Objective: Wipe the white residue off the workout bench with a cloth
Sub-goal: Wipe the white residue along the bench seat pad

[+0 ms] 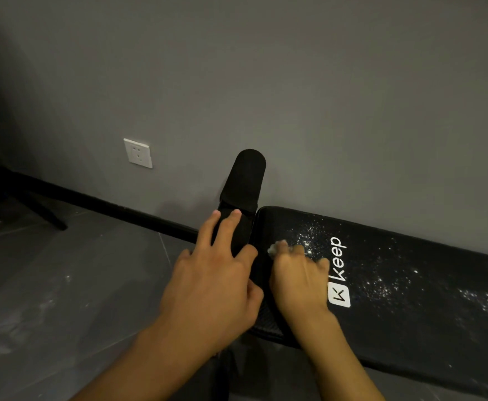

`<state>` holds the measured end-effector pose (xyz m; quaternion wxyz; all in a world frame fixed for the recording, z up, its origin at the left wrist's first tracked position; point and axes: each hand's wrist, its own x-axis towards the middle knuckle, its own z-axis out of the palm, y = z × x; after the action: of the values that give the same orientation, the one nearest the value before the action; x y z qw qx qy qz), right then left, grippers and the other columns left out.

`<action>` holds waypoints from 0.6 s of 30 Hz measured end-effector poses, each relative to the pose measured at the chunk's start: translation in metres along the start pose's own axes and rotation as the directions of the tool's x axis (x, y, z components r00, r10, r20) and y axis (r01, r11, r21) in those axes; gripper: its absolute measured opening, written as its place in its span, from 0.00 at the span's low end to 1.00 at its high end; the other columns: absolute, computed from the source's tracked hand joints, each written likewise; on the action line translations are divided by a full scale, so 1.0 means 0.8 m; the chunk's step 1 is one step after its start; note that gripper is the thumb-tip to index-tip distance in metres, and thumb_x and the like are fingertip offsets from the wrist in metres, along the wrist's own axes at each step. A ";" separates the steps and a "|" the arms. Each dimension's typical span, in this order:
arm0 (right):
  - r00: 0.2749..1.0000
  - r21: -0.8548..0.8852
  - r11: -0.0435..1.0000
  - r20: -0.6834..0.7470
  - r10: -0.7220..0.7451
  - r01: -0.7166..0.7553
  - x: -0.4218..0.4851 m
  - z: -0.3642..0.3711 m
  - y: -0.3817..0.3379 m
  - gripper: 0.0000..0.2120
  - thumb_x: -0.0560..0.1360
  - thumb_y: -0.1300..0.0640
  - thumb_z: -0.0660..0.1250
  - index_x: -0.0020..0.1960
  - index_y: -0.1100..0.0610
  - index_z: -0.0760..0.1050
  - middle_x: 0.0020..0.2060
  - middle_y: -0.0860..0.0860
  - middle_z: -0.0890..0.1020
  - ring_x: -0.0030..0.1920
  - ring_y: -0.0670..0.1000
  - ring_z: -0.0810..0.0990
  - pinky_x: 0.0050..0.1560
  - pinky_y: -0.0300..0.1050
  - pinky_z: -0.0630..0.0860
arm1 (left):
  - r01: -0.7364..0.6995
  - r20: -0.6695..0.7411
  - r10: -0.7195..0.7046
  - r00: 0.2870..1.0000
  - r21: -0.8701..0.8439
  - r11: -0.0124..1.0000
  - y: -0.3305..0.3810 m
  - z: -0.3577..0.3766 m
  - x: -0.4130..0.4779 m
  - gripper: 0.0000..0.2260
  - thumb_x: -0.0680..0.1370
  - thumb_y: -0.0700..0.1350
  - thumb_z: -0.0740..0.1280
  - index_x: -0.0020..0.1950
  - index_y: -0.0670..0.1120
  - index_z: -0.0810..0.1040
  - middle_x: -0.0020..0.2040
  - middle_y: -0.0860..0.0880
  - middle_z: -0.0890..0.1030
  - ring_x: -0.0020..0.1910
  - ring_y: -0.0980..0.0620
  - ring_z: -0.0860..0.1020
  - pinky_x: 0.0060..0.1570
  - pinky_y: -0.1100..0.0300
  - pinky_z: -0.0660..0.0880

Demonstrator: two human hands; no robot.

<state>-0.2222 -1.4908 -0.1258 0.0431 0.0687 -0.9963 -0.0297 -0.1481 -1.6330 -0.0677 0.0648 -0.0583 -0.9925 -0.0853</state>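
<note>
Black bench (410, 299) long axis runs left to lower right; right hand (297, 279) grips cloth (276, 248); left hand (216, 279) fingers (228, 227) straight.

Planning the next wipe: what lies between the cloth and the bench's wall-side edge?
White residue specks on the bench, just past the cloth; head view.

The black workout bench (410, 328) stands on the grey tiled floor (77, 285) along the wall. White residue (309, 233) speckles its top around the "Keep" logo (338, 270) and further right. My right hand (300, 282) presses a small cloth (276, 247) onto the pad; my left hand (216, 285) rests at the bench's left end, fingers straight.
</note>
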 end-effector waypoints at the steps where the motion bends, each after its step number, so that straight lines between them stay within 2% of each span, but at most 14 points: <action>1: 1.000 -0.002 1.000 0.022 -0.001 0.001 0.006 0.002 -0.002 0.26 0.81 0.55 0.59 0.77 0.57 0.60 0.63 0.56 0.74 0.56 0.55 0.81 0.60 0.56 0.68 | -0.003 0.006 0.003 1.000 -0.011 1.000 0.000 -0.001 0.000 0.18 0.76 0.58 0.60 0.65 0.57 0.74 0.83 0.47 0.47 0.82 0.43 0.44 0.61 0.46 0.77; 4: 0.996 -0.041 0.997 0.054 -0.065 0.067 -0.015 0.001 -0.005 0.31 0.80 0.55 0.60 0.79 0.62 0.53 0.66 0.57 0.72 0.58 0.55 0.79 0.61 0.53 0.69 | -0.002 -0.011 0.001 1.000 -0.016 1.000 -0.001 -0.001 -0.002 0.18 0.76 0.58 0.59 0.64 0.57 0.75 0.82 0.47 0.49 0.82 0.43 0.45 0.60 0.46 0.77; 7: 0.996 -0.077 0.993 0.038 -0.083 0.085 -0.059 -0.001 -0.004 0.32 0.77 0.57 0.60 0.79 0.63 0.56 0.63 0.57 0.74 0.52 0.54 0.82 0.55 0.50 0.73 | 0.001 -0.056 -0.003 0.998 -0.033 0.999 -0.003 0.003 0.000 0.18 0.72 0.58 0.57 0.55 0.56 0.79 0.78 0.44 0.63 0.79 0.40 0.60 0.47 0.45 0.81; 9: 0.989 -0.050 0.992 0.094 -0.111 0.116 -0.053 -0.001 -0.001 0.30 0.80 0.56 0.57 0.79 0.60 0.54 0.66 0.55 0.72 0.55 0.53 0.81 0.58 0.51 0.70 | -0.014 -0.090 0.012 0.996 -0.024 1.000 -0.004 0.007 0.001 0.17 0.71 0.57 0.57 0.52 0.55 0.80 0.76 0.43 0.67 0.77 0.39 0.64 0.43 0.46 0.82; 11: 0.989 -0.082 0.992 0.116 -0.088 0.098 -0.022 0.000 -0.003 0.27 0.80 0.54 0.57 0.78 0.57 0.57 0.66 0.55 0.72 0.57 0.54 0.80 0.60 0.53 0.68 | -0.025 -0.108 0.022 0.994 -0.028 0.999 -0.004 0.008 0.001 0.16 0.71 0.56 0.58 0.51 0.55 0.80 0.76 0.43 0.67 0.77 0.39 0.64 0.43 0.46 0.82; 14: 0.998 -0.080 0.997 0.068 0.014 -0.009 0.031 0.001 -0.008 0.24 0.80 0.54 0.58 0.75 0.59 0.64 0.62 0.57 0.74 0.57 0.56 0.80 0.61 0.54 0.68 | -0.021 -0.134 0.014 0.991 -0.051 0.998 -0.005 0.009 -0.001 0.15 0.71 0.57 0.57 0.50 0.56 0.79 0.77 0.45 0.66 0.79 0.42 0.62 0.46 0.48 0.81; 16: 0.998 -0.041 0.999 0.059 0.028 -0.025 0.036 0.006 -0.011 0.25 0.81 0.54 0.57 0.76 0.60 0.62 0.62 0.57 0.74 0.59 0.57 0.78 0.61 0.54 0.69 | -0.018 -0.137 0.007 0.990 -0.075 0.997 -0.006 0.010 -0.001 0.15 0.71 0.57 0.57 0.50 0.57 0.79 0.78 0.47 0.65 0.79 0.43 0.60 0.48 0.49 0.80; 18: 0.999 -0.024 1.000 0.047 0.000 0.001 0.014 0.012 -0.012 0.28 0.80 0.52 0.61 0.77 0.60 0.60 0.61 0.57 0.72 0.58 0.57 0.77 0.59 0.53 0.72 | -0.013 -0.143 0.001 0.990 -0.081 0.997 -0.006 0.010 -0.001 0.14 0.72 0.58 0.57 0.50 0.57 0.78 0.77 0.48 0.64 0.79 0.44 0.60 0.49 0.49 0.80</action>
<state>-0.2328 -1.5013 -0.1351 0.0205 0.0679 -0.9965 -0.0432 -0.1491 -1.6364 -0.0767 0.1335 -0.0583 -0.9808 -0.1297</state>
